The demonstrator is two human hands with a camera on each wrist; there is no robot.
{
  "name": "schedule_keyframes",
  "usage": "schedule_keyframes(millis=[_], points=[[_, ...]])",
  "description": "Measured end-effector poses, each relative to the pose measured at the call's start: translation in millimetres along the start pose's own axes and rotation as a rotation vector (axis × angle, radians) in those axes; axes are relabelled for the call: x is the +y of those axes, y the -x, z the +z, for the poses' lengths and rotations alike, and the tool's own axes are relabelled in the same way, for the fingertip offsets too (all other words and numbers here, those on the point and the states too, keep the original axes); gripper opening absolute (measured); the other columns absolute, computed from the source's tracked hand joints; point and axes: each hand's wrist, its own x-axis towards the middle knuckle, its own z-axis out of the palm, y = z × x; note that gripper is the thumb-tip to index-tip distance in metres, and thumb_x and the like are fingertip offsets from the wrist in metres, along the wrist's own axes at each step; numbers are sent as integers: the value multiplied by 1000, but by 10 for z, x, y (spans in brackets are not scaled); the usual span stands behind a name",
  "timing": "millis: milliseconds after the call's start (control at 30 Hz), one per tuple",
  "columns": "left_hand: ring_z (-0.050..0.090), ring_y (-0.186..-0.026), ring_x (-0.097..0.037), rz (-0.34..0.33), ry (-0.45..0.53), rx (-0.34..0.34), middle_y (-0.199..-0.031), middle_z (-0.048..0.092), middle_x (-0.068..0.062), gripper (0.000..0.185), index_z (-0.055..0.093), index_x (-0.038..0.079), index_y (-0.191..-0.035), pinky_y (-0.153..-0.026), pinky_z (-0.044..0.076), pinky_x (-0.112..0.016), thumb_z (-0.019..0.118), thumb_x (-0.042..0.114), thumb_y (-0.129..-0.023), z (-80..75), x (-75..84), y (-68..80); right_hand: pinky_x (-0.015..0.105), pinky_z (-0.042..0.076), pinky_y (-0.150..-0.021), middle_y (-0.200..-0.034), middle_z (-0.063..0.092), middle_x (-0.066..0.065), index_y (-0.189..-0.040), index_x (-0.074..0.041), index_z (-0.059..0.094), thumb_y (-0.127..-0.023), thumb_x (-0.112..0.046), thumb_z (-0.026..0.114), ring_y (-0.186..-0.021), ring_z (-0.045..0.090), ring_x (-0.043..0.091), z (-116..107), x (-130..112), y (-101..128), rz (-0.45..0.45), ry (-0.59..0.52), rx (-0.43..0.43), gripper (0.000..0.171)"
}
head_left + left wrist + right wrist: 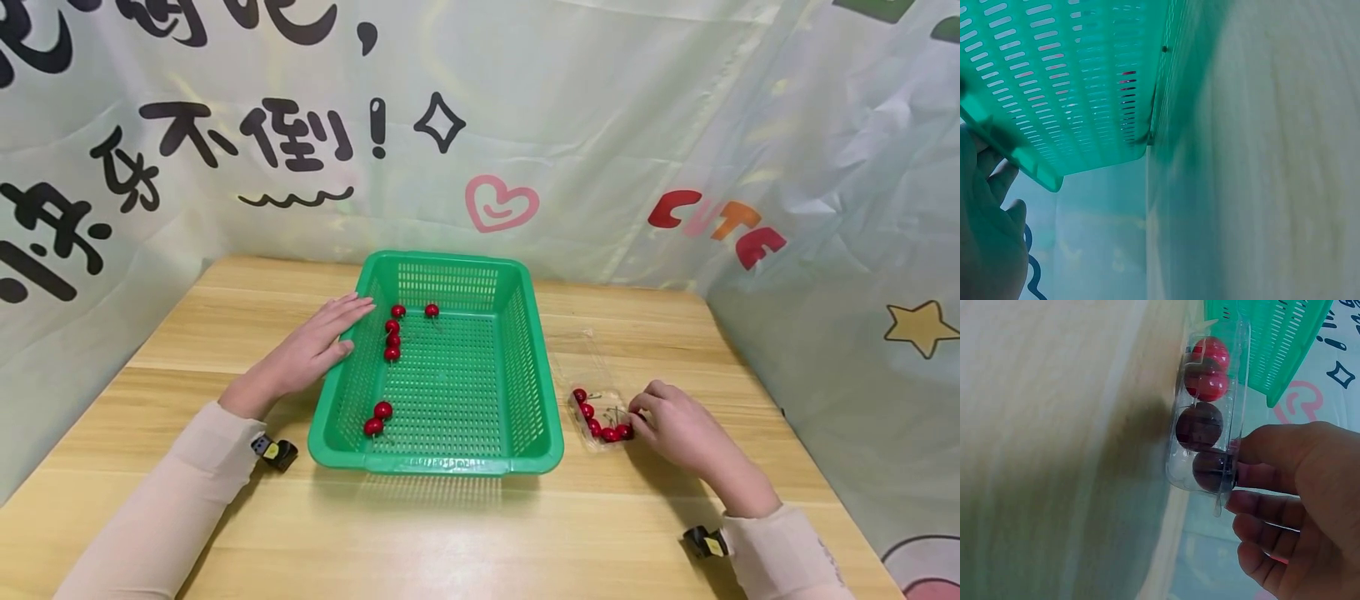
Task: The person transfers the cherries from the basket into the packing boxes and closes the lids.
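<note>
Nearest us at lower left, a pale sleeve [161,508] with a black wrist unit [274,452] strapped at the cuff, over the wood-grain bench [390,542]. Next along, left hand [303,350]: released, fingers extended, laid across the left rim of a green basket [442,465], thumb spread apart from the fingers. We read that as resting contact rather than a grip.

Basket stands upright on the bench, slotted walls and floor. We count seven red cherries [392,354] inside: five toward the far left, four of those in a line near the left wall and one a bit further right, plus a touching pair near the front left corner.

Just right of the basket, clear plastic box [1179,472] with its lid laid open toward the backdrop [600,108]. More stemmed cherries [588,411] sit in it, bunched along the left and front sides.

Right hand [686,429] is at the box's right end, fingers bent, tips at the edge beside the end cherry. We can't tell if it pinches fruit or plastic. Behind it, right sleeve [783,550] and second black unit [705,542].
</note>
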Motion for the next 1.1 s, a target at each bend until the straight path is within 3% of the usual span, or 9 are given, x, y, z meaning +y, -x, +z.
schedule_keyframes(millis=[667,1100], points=[[18,-145,-39,8,5,3,-155,33,-15,50,36,2,-150,-118,8,-52,43,22,-104,6,-9,-1,39,51,-62,-84,58,1,-92,-6,71,-87,-15,73,-71,56,16,-66,-11,-53,17,5,39,10],[18,-146,-38,2,3,0,-155,33,-16,50,37,0,-149,-118,8,-53,42,24,-105,-4,16,5,36,50,-60,-82,59,2,-88,-9,68,-84,-13,75,-69,57,16,-223,-120,-264,-99,29,113,8]])
